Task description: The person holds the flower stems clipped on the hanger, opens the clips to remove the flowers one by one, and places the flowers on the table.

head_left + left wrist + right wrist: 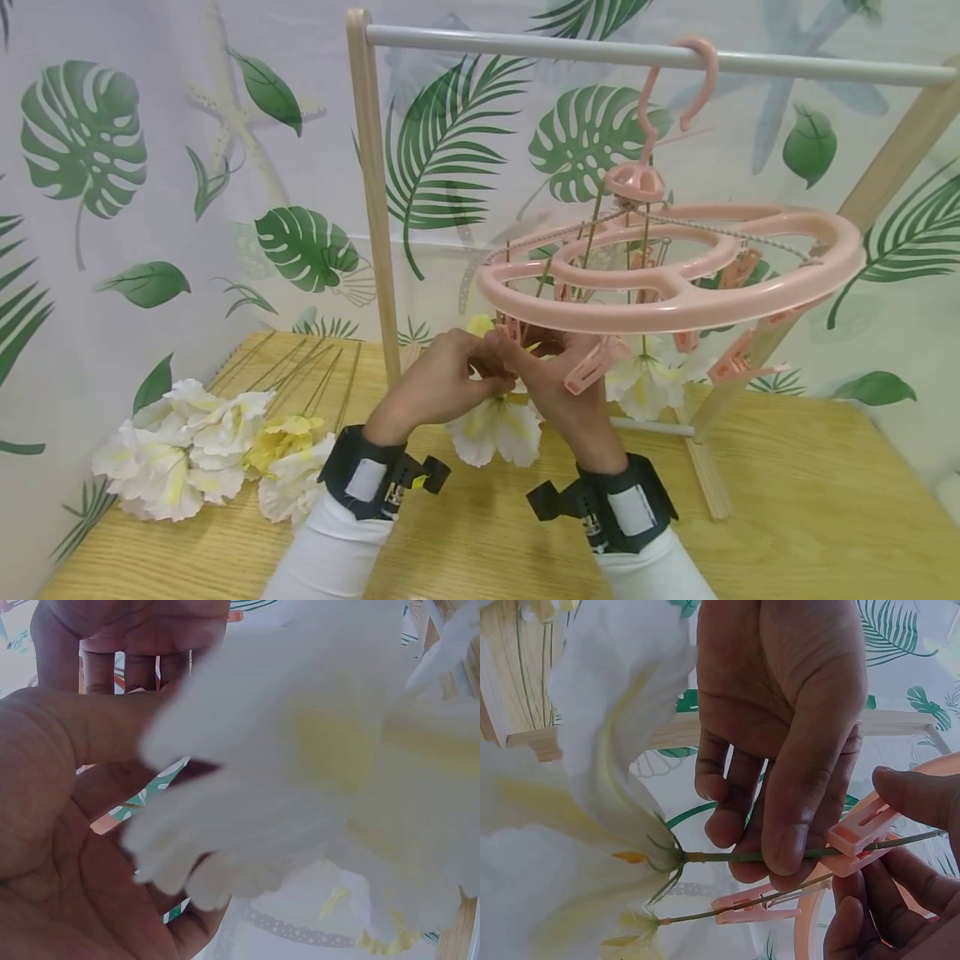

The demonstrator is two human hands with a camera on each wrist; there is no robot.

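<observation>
A white artificial flower with a yellow centre (497, 431) hangs head-down below both hands. My left hand (450, 379) pinches its green stem (746, 856) between thumb and fingers. Beside it, my right hand (558, 379) pinches a pink clothes peg (855, 836), with the stem running through the peg. That peg is under the rim of the round pink hanger (600, 315). In the left wrist view, white petals (247, 810) cover much of the left hand's fingers. Another flower (637, 930) hangs by its stem from a second peg (754, 906).
Several white and yellow flowers (180, 450) with long stems lie at the table's left. The hanger's hook (701, 75) hangs on the white bar (525, 48) of a wooden rack (375, 208). A white flower (645, 383) hangs right of the hands, and loose pegs (738, 358) dangle nearby.
</observation>
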